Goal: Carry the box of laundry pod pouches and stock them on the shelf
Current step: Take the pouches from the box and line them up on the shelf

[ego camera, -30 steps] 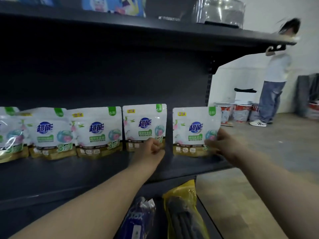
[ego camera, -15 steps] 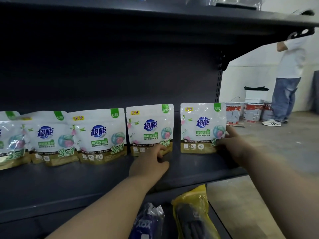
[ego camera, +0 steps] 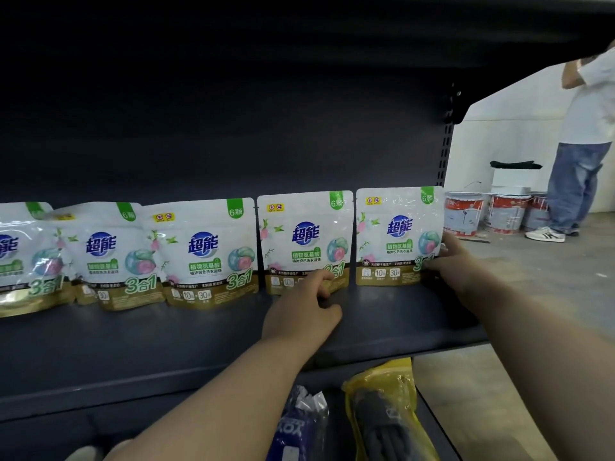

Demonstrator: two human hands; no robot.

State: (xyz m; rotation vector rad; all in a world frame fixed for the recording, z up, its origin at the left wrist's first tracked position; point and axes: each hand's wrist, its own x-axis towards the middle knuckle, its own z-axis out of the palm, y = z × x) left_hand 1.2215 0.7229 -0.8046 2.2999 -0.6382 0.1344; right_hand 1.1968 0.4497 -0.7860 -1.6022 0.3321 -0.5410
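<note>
Dark grey metal shelf (ego camera: pixel 199 341), matte deck — five laundry pod pouches stand upright on it in a row toward the back panel. From right: rightmost pouch (ego camera: pixel 397 234) at the shelf's right end, second pouch (ego camera: pixel 301 234) just beside it with a narrow gap, third pouch (ego camera: pixel 206 251), fourth pouch (ego camera: pixel 106 254) overlapped by the third, fifth pouch (ego camera: pixel 23 257) cut off at the left edge. Near strip of the deck is bare.

Pouches (ego camera: pixel 304 239) white, each with a gold band along the bottom, green corner tab, blue round logo, pink-and-teal ball print. Shelf (ego camera: pixel 166 344) dark blue-grey. Below it, one yellow packet (ego camera: pixel 382 387) and one blue packet (ego camera: pixel 299 427); buckets (ego camera: pixel 506 212) beyond are red and white.
</note>
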